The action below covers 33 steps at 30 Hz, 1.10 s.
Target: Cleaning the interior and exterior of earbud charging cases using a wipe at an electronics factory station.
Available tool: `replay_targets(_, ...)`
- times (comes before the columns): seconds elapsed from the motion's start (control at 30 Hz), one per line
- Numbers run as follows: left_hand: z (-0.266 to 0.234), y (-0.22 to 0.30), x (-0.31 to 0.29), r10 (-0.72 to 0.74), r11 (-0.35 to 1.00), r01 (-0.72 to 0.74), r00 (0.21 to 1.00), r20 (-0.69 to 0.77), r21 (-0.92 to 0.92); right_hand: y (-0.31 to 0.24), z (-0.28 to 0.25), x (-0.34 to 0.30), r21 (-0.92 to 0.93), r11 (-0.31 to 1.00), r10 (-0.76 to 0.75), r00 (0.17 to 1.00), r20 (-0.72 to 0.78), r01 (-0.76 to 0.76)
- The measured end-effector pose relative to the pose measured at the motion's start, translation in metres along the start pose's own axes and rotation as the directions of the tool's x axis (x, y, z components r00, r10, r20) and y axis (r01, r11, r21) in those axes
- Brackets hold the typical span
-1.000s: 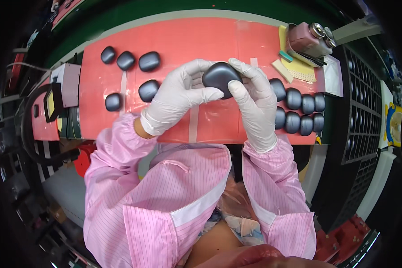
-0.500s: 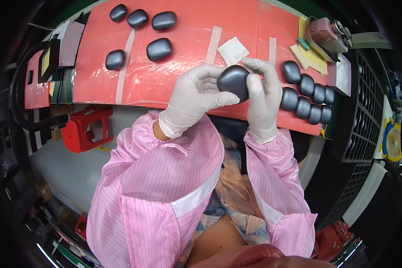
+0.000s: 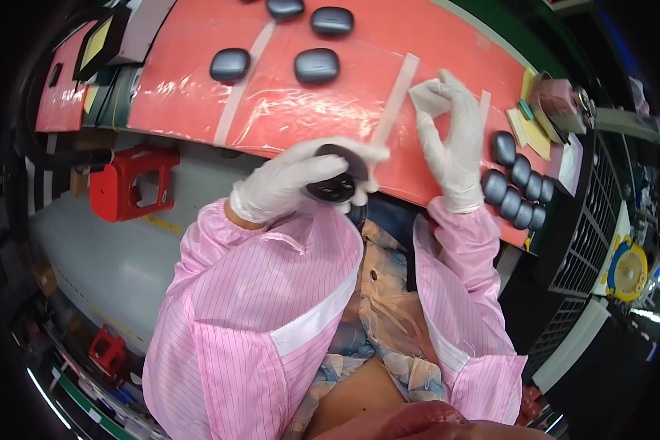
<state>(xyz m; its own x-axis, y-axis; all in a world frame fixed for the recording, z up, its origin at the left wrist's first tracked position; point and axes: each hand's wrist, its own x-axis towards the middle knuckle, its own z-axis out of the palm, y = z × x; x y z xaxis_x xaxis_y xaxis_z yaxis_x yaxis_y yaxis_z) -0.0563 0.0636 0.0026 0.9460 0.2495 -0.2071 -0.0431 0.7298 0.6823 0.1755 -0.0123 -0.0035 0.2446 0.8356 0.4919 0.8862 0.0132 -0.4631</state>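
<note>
My left hand (image 3: pixel 301 180) is wrapped round a dark grey, pebble-shaped earbud case (image 3: pixel 336 189) near the table's front edge. The case is tilted, its glossy black inside facing me, with the grey lid partly behind my fingers. Farther right, my right hand (image 3: pixel 453 139) is over the table, thumb and fingers curled round a folded white wiping cloth (image 3: pixel 427 101). Part of the cloth is hidden by the fingers. Both hands wear white gloves. Beyond my left hand lie more closed cases, among them one case (image 3: pixel 317 66) and another case (image 3: pixel 229 64).
Several closed cases (image 3: pixel 507 202) stand in two rows at the right of the red table mat (image 3: pixel 359 95). Behind them are a yellow sponge (image 3: pixel 537 143) and a pink bottle (image 3: pixel 557 95). A red stool (image 3: pixel 117 192) stands on the floor to the left.
My left hand has drawn the case down and left, and its black inside now shows. My right hand has left the case and reached the white cloth. The view has shifted.
</note>
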Motion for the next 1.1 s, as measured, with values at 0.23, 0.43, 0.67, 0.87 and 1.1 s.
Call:
replay_targets(0.23, -0.155, -0.024, -0.128, 0.176, 0.957, -0.260, 0.874, -0.453, -0.131, 0.008, 0.000, -0.024, -0.166, 0.985, -0.016, 0.976, 0.219, 0.054)
replay_targets(0.43, -0.340, 0.036, -0.237, 0.404, 0.124, -0.983, -0.073, -0.912, 0.133, -0.007, 0.010, -0.024, -0.043, 0.991, -0.111, 0.968, 0.225, 0.124)
replay_targets(0.67, -0.337, -0.009, -0.218, 0.229, 0.496, -0.861, 0.007, -0.973, 0.111, 0.003, 0.004, -0.036, -0.071, 0.997, 0.058, 0.948, 0.313, -0.038)
replay_targets(0.87, -0.103, 0.016, -0.128, 0.433, 0.712, -0.699, 0.517, -0.738, -0.072, -0.032, 0.005, -0.034, 0.370, 0.856, 0.302, 0.930, 0.211, -0.362)
replay_targets(1.1, -0.009, 0.012, -0.043, 0.323, 0.878, -0.468, 0.738, -0.592, -0.103, -0.115, 0.018, 0.012, 0.552, 0.783, -0.408, 0.907, 0.106, 0.288)
